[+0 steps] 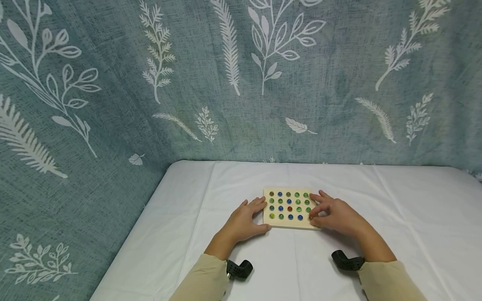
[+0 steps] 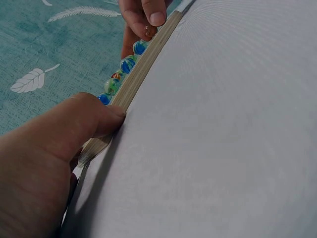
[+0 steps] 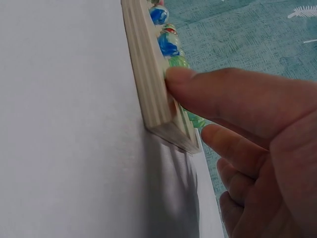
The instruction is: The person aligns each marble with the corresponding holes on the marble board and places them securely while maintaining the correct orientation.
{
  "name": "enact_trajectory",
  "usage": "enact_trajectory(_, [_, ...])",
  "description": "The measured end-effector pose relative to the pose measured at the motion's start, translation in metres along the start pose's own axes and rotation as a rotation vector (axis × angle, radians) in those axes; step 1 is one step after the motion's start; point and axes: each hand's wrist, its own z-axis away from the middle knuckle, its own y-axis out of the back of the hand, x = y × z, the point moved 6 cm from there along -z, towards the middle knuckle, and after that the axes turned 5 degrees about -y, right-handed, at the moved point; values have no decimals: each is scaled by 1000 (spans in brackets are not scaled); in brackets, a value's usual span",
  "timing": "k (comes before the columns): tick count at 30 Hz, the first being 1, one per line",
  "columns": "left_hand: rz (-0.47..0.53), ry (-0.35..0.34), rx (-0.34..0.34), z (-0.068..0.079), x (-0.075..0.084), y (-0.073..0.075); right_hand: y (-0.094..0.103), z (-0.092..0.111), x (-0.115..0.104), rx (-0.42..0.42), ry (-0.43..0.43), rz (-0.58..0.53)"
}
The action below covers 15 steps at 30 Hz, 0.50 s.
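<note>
A pale wooden board [image 1: 290,223] lies on the white cloth, carrying rows of glass marbles [image 1: 289,201] in green, blue, amber and red. At its left end, my left hand [image 1: 242,223] steadies the board, thumb against the front edge and fingers at the left side. My right hand [image 1: 337,215] is over the front right corner, where thumb and forefinger pinch an amber marble [image 2: 147,31] at the end of the front row. In the right wrist view the fingers hide that marble; the thumb is close above the board's edge [image 3: 148,74].
White cloth [image 1: 263,263] covers the table around the board. A teal curtain with white leaf prints [image 1: 241,117] hangs behind and to the left. Black wrist devices [image 1: 241,269] sit at both sleeve cuffs.
</note>
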Motion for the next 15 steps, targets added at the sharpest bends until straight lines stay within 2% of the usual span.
enact_trajectory(9, [8,-4,-3,0,-1,-1,1,1,-5,9,18,12])
enact_trajectory(15, [16,-2,-2,0,-1,-1,5,3,-5,44,4,28])
